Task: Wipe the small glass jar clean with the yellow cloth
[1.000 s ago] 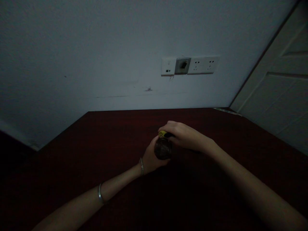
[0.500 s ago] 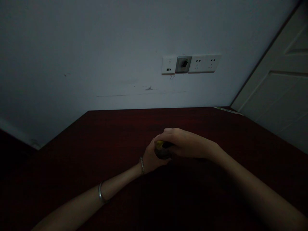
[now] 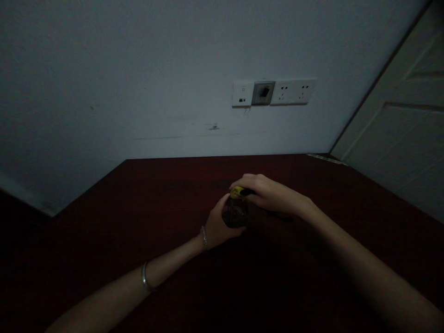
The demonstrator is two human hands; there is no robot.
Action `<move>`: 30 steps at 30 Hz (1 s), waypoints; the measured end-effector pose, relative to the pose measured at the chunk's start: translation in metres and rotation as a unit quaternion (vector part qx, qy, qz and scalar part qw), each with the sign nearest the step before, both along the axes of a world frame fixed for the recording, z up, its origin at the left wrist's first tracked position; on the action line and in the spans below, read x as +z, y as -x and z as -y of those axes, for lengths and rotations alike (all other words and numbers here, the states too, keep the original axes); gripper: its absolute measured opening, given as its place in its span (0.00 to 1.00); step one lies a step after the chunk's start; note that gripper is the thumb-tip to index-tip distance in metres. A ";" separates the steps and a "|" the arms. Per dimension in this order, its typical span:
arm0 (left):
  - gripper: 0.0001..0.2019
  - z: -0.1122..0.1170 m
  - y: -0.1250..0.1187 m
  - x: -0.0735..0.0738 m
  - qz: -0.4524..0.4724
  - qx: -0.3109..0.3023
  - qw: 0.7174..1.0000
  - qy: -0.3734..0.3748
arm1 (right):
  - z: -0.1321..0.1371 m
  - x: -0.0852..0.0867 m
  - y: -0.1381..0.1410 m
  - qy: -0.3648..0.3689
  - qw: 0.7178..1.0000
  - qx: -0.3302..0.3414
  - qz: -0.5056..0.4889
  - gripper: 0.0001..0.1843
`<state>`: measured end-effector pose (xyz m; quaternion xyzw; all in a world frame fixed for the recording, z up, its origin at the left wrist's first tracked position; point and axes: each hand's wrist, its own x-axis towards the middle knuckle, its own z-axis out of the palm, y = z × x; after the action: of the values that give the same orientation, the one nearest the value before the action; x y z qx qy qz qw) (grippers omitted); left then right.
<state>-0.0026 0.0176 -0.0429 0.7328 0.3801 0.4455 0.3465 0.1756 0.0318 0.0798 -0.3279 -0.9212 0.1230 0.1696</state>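
Near the middle of the dark red tabletop (image 3: 166,185), my left hand (image 3: 218,225) is wrapped round a small dark, see-through jar (image 3: 235,213). It grips the jar from the left side, with the thumb along the near side. My right hand (image 3: 265,190) is closed over a yellow lid (image 3: 237,192) at the jar's top, fingers over it from the right. A black patch shows beside the yellow, partly under the fingers. In this dim light I cannot tell whether the lid still touches the jar's rim.
A pale wall (image 3: 156,83) rises behind the table, with a row of switches and sockets (image 3: 274,93). At the right stands a white panelled door (image 3: 398,138). A thin light strip (image 3: 326,159) lies at the table's far right corner.
My right hand has moved up and slightly away from me with the yellow lid, so more of the jar shows. My left hand and the jar have stayed nearly in place.
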 end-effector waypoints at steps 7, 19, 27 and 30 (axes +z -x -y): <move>0.41 -0.003 0.001 -0.003 0.037 0.001 0.998 0.040 | 0.022 0.008 0.009 0.059 0.997 0.050 -0.021 0.11; 0.46 -0.003 -0.001 -0.011 0.116 -0.021 0.985 0.124 | -0.006 -0.003 -0.024 0.060 0.994 -0.019 -0.091 0.11; 0.43 -0.002 0.000 -0.004 0.091 0.002 0.990 0.107 | -0.005 -0.009 -0.014 0.039 0.995 -0.012 -0.089 0.10; 0.41 -0.002 0.000 -0.003 0.079 0.011 0.992 0.095 | 0.002 -0.006 -0.009 0.017 0.997 -0.009 -0.076 0.09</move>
<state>-0.0030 0.0194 -0.0454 0.6548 0.4005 0.4675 0.4385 0.1842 0.0298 0.0739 -0.3283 -0.9004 0.1618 0.2351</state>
